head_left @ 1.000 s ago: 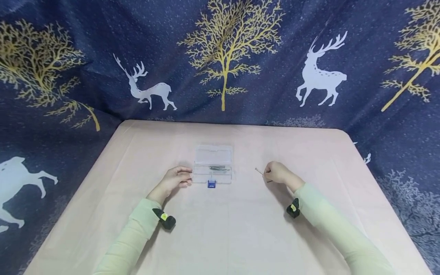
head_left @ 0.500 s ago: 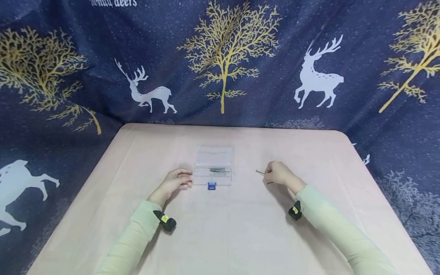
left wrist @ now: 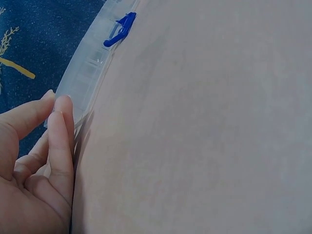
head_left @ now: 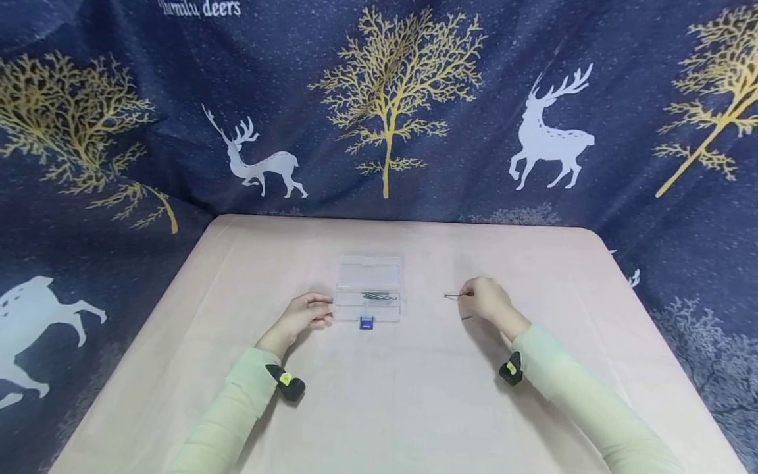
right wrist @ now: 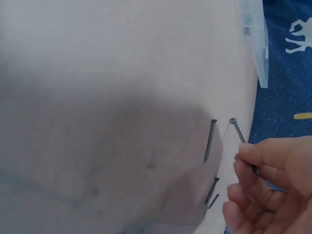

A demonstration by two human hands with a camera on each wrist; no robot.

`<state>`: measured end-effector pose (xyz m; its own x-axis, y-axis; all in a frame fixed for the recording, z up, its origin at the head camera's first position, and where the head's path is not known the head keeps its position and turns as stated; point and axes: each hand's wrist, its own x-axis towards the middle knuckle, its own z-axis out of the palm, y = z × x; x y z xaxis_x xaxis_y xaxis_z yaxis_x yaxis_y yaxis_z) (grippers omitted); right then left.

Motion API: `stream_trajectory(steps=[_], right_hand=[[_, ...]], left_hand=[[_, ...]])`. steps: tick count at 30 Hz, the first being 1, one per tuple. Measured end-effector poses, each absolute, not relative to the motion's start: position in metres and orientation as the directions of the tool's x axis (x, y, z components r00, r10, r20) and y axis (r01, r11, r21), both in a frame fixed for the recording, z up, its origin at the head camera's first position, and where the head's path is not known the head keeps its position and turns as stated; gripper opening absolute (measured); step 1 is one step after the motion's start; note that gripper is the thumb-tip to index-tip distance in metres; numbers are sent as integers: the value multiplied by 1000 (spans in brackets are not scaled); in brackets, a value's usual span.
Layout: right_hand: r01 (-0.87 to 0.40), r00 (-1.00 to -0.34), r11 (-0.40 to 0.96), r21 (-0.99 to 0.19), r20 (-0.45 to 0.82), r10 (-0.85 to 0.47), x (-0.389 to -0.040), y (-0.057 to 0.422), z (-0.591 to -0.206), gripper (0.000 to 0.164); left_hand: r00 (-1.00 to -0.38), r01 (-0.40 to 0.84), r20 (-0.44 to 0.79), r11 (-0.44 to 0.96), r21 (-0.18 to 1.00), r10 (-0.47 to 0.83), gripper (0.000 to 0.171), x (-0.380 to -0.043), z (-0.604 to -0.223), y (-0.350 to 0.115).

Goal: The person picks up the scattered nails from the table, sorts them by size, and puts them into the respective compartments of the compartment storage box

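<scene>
On the table lies a clear plastic box (head_left: pixel 355 312), its lid (head_left: pixel 370 271) swung back and a blue latch (head_left: pixel 366 323) at its front. Several slim metal nails (head_left: pixel 380 296) lie together in its middle compartment. At the box's left end, my left hand (head_left: pixel 302 318) holds the edge between thumb and fingers. My right hand (head_left: pixel 487 303), right of the box, pinches a nail (right wrist: pixel 238 129) between thumb and forefinger, head end sticking out. Beside those fingers in the right wrist view, a dark nail (right wrist: pixel 210 141) and two shorter ones (right wrist: pixel 212 190) lie on the table.
The pale pink table cover (head_left: pixel 379 408) spreads around the box. A dark blue cloth (head_left: pixel 450 164) with deer and trees hangs behind the table's back edge. Black wrist cameras (head_left: pixel 290 387) sit on both sleeves.
The right fingers have taken up a nail and turned it from slanting to nearly level in the head view. The left hand stays at the box. The head view has shifted slightly.
</scene>
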<state>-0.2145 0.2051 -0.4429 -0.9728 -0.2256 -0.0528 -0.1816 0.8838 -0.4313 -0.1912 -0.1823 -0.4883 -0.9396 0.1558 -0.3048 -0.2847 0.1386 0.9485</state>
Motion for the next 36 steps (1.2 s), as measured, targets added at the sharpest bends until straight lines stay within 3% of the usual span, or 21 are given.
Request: stream_trajectory(steps=[20,36], right_hand=[[-369,-928,803,-468,236,-288,-210,140,-432,10],[-430,-902,761,-486,266,-340,-216,91,-443,8]], left_hand=[[-938,-295,-311,118,948,156,38,-193,-491,-183],[-935,-313,-326,106,944,141,38,-195,-492,-183]])
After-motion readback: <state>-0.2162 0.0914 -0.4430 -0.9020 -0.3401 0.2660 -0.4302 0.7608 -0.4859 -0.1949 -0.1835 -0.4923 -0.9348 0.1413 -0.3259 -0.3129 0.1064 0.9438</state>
